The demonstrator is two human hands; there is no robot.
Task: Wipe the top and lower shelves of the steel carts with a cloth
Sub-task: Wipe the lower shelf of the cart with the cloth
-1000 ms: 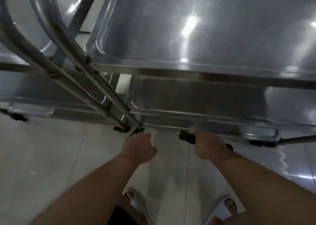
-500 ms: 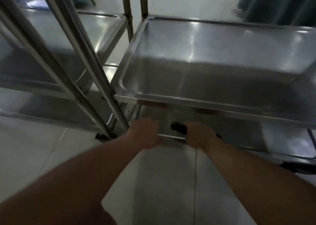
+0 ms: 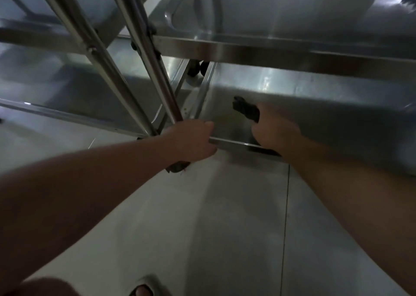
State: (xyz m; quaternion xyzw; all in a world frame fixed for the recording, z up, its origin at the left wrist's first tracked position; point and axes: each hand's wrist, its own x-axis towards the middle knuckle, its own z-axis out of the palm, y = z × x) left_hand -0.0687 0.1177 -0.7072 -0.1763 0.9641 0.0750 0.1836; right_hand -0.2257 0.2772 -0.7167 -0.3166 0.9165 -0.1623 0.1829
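right hand [image 3: 275, 131] fingers hidden, cloth [image 3: 246, 111] blurred

Your single head camera looks steeply down from close above the cart's lower shelf [image 3: 304, 106], floor [image 3: 202, 228] nearest you.

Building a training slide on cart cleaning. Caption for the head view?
Right hand wipes the cart's lower shelf with a dark cloth while the left hand grips its front rim.
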